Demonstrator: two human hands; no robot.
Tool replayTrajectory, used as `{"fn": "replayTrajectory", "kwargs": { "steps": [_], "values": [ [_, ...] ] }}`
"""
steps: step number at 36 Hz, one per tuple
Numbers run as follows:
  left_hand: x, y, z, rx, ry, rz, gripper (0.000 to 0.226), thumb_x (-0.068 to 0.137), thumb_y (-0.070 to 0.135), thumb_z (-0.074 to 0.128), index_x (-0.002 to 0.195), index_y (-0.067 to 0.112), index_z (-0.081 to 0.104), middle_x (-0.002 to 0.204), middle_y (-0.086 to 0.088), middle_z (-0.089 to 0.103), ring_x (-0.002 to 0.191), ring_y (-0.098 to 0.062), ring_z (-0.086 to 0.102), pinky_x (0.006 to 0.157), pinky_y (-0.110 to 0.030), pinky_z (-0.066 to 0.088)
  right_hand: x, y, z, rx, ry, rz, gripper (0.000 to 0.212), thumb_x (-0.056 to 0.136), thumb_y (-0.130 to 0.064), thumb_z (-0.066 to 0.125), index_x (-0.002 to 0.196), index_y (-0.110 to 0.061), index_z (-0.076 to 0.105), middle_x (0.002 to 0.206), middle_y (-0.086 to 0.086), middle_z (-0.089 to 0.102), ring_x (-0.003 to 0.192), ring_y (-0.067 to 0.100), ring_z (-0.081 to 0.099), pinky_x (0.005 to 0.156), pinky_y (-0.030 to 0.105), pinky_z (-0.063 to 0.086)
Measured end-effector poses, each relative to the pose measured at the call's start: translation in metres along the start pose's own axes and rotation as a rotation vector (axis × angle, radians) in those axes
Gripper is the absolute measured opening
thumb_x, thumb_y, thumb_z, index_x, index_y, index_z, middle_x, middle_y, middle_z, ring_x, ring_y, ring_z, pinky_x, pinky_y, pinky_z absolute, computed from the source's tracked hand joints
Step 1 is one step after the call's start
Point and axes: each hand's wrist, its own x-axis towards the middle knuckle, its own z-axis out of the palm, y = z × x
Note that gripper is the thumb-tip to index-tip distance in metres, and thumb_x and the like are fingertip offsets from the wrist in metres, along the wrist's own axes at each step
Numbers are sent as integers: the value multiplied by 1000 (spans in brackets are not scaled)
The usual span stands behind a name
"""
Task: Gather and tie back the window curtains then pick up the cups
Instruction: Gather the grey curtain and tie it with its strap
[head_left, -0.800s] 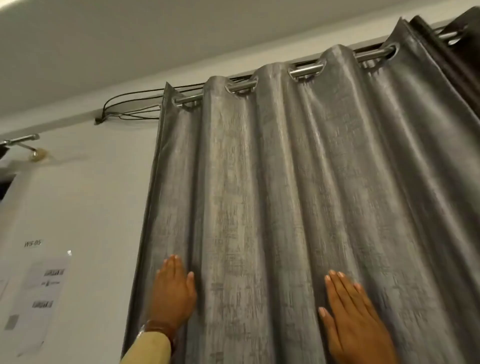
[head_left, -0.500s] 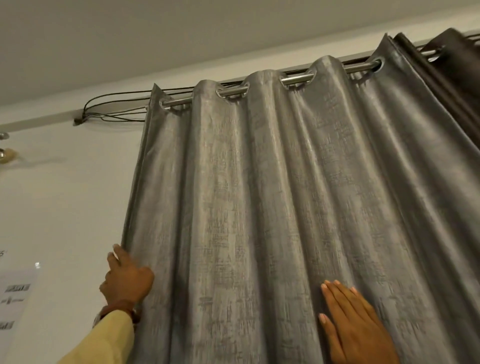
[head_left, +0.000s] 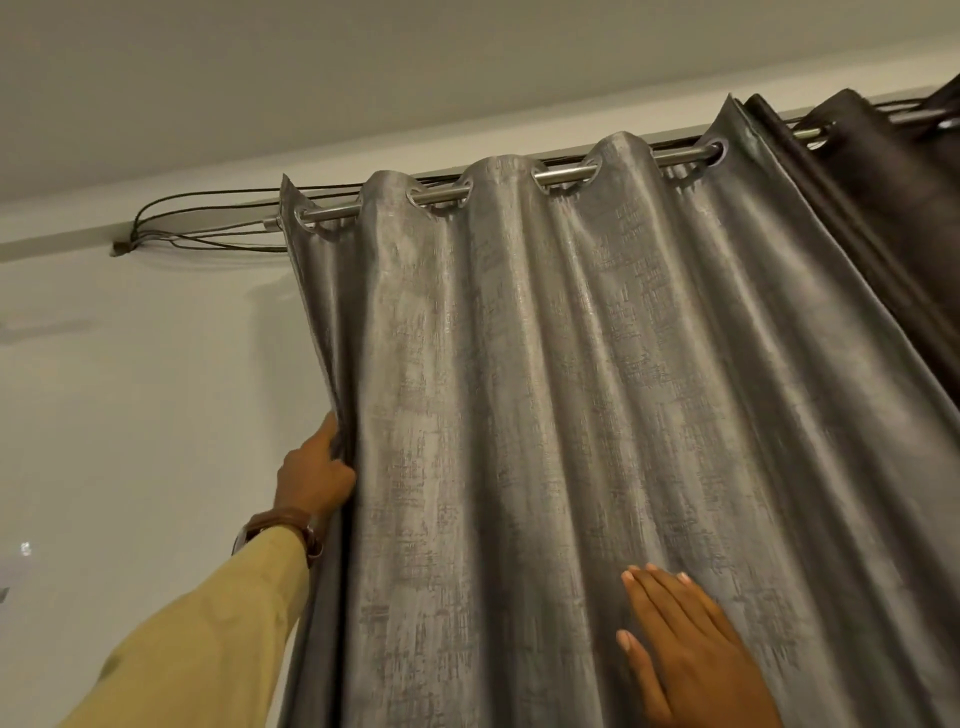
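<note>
The left edge of a grey eyelet curtain (head_left: 571, 389) was gripped by the left hand (head_left: 311, 478), with the thumb laid up along the hem and the fingers tucked out of sight behind the fabric. Well to the right of that grip, and lower, the right hand (head_left: 691, 649) was laid flat against the cloth, its fingers straight and close together, with nothing held in it. Between the two hands the curtain was hung in broad, shiny folds. High above the grip, the panel was threaded through metal eyelets (head_left: 439, 195) onto a steel curtain rod (head_left: 566, 174), whose bare end was seen just left of the first eyelet. Farther right along the rod, beyond the right hand, a darker brown curtain (head_left: 872, 171) was bunched against the grey one. Up and to the left of the grip, a bundle of dark cables (head_left: 208, 218) was run along the top of the white wall (head_left: 130, 389). Just below the gripping hand, a brown watch strap (head_left: 280, 522) was worn at the wrist, met by a pale yellow sleeve (head_left: 208, 639).
</note>
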Motion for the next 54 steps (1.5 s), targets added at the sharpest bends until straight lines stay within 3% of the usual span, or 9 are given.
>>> {"fn": "replayTrajectory", "kwargs": {
  "steps": [6,14,21,29,40,43,47,50,54],
  "values": [
    [5,62,26,-187,-72,106,66,90,12,57,147,36,34,139,-2,52,126,-29,50,95,-22,33,-6,20,-11,-13,31,-27,65,102,-46,24,115,-6,74,119,5,72,121,15,50,114,29,21],
    [5,156,65,-355,-215,227,66,87,-18,41,147,8,32,138,0,43,129,-13,37,91,-5,21,-15,60,-26,-52,28,-30,65,103,-45,23,113,-7,75,117,5,73,120,15,50,114,29,22],
    [-4,217,109,-381,-379,313,72,78,5,45,148,19,36,147,-5,44,136,-21,37,106,-21,26,-15,94,-44,-62,30,-12,64,103,-44,25,114,-4,74,118,7,72,120,16,52,114,31,25],
    [-22,277,136,-549,-421,255,67,90,-10,42,151,12,24,154,-8,30,143,-24,26,107,-17,18,-2,134,-73,-114,18,31,67,103,-43,20,116,-4,72,118,9,72,114,23,66,115,29,20],
    [-36,215,98,-348,-210,252,54,79,2,58,128,26,61,110,-1,67,102,-21,59,86,-28,42,38,192,-103,-166,117,344,52,80,-27,53,121,2,65,119,20,67,103,39,65,82,49,52],
    [-41,186,90,-289,-124,166,41,78,7,59,115,22,67,94,-4,69,91,-25,62,70,-25,42,46,208,-111,-205,94,491,61,71,-17,77,127,1,59,130,22,59,112,44,57,84,54,48],
    [-46,159,83,-179,-64,80,23,78,13,56,99,11,66,73,-3,59,69,-25,57,55,-27,35,55,221,-122,-143,13,721,70,83,-26,71,144,-6,43,146,19,45,130,42,43,100,56,38],
    [-54,151,78,-82,29,33,40,68,24,47,100,12,67,75,-8,63,70,-31,57,63,-34,45,59,227,-124,-51,-40,774,69,89,-31,64,150,-12,36,143,16,49,128,38,48,100,51,41],
    [-60,137,73,118,80,-19,35,84,8,53,118,5,60,100,-23,65,85,-42,56,76,-43,46,69,226,-124,228,-146,780,60,92,-36,65,146,-22,42,116,8,66,90,28,62,73,38,51]
  ]
}}
